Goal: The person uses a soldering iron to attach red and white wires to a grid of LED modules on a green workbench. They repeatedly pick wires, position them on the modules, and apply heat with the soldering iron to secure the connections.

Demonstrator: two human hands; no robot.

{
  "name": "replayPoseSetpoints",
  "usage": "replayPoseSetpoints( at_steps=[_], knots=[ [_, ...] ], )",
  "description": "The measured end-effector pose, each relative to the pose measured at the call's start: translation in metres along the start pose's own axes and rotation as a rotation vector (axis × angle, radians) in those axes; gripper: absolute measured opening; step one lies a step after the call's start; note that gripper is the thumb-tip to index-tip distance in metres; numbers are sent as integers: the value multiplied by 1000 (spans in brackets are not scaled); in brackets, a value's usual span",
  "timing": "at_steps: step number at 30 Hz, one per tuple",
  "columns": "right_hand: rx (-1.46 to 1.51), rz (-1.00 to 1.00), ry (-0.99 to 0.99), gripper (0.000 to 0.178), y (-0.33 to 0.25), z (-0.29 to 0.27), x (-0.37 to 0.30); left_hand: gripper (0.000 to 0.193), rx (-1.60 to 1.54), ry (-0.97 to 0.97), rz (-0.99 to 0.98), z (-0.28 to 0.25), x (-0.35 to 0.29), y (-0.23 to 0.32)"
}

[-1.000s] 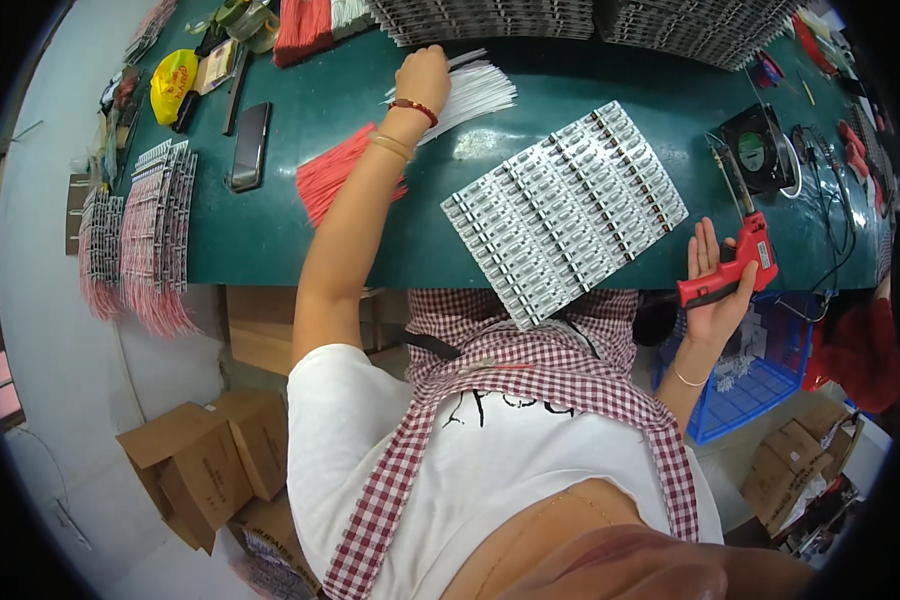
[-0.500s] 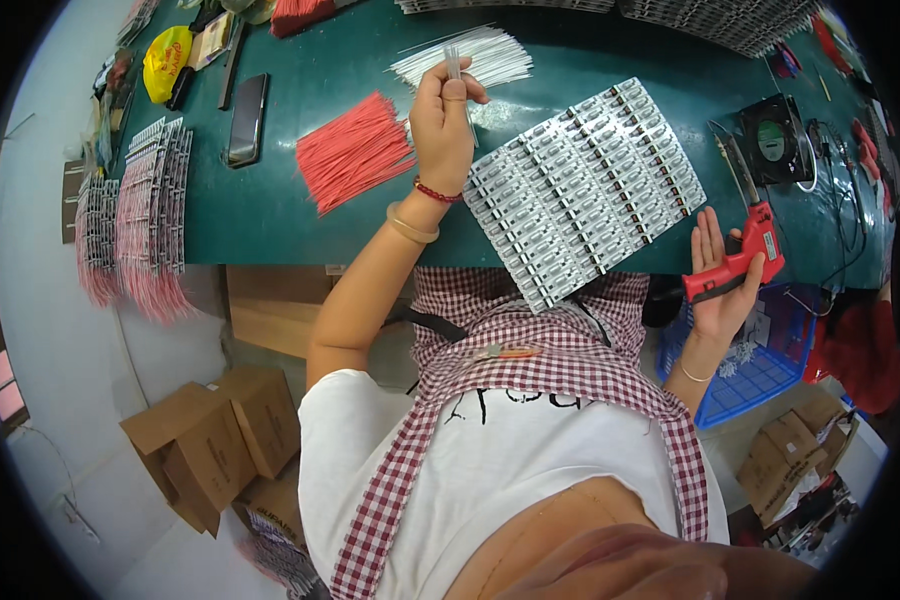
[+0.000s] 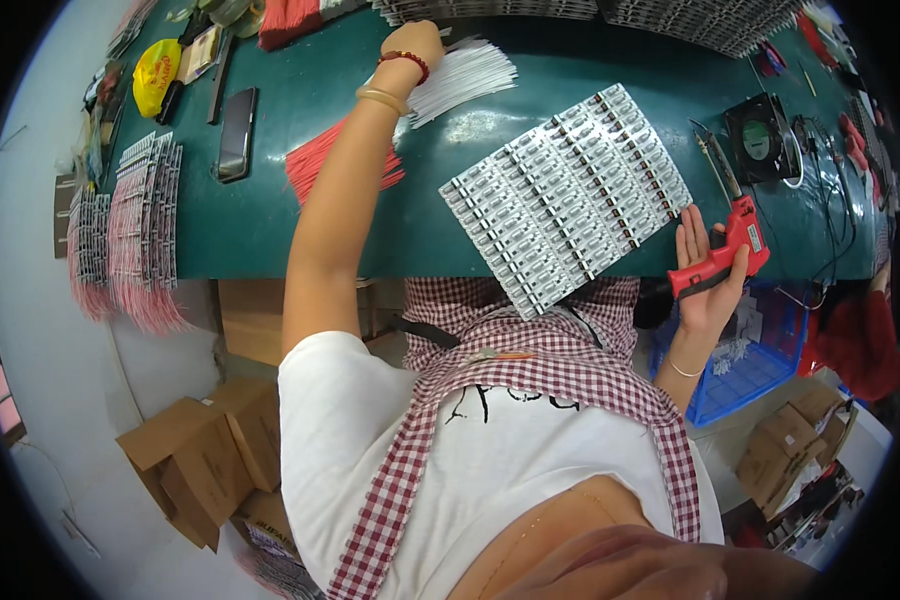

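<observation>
Only the head view to go on here. The left hand (image 3: 417,42) was stretched way out across the green counter (image 3: 270,215), resting at the near end of a fanned bundle of white wires (image 3: 465,78). Its fingers were curled down onto the bundle, but I couldn't tell whether they'd actually pinched a wire or were just touching. A bundle of red wires (image 3: 320,165) lay just under that forearm, closer to the body than the fingers.

The right hand (image 3: 705,280) sat at the counter's near edge with a red soldering gun (image 3: 725,245) in it. The fingers were only loosely wrapped around the handle, some stretched out straight, and the tip pointed away from the body. Just left of those fingers lay a tilted panel of small circuit boards (image 3: 565,195), flat on the counter. A small black fan (image 3: 760,135) stood beyond the gun's tip.
</observation>
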State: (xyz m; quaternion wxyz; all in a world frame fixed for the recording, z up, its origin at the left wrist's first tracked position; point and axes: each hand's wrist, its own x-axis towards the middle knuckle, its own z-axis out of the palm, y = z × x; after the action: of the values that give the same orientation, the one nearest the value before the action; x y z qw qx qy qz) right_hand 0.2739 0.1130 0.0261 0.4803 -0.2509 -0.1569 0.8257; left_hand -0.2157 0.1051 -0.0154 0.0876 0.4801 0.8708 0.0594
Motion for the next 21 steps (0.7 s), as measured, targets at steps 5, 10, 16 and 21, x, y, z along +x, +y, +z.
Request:
replayPoseSetpoints(
  at_steps=[5,10,16,21],
  knots=[
    [-22,-3,41,43,0,-4,2,24,-105,175,-35,13,-7,4],
    [-16,11,34,43,-2,-3,5,23,-203,550,209,-4,-24,-12],
    [-31,-6,69,43,-2,-4,1,22,-1126,448,199,-29,-119,54],
    [-39,20,92,42,-2,-4,1,22,-1237,442,243,3,-147,57]
  ],
)
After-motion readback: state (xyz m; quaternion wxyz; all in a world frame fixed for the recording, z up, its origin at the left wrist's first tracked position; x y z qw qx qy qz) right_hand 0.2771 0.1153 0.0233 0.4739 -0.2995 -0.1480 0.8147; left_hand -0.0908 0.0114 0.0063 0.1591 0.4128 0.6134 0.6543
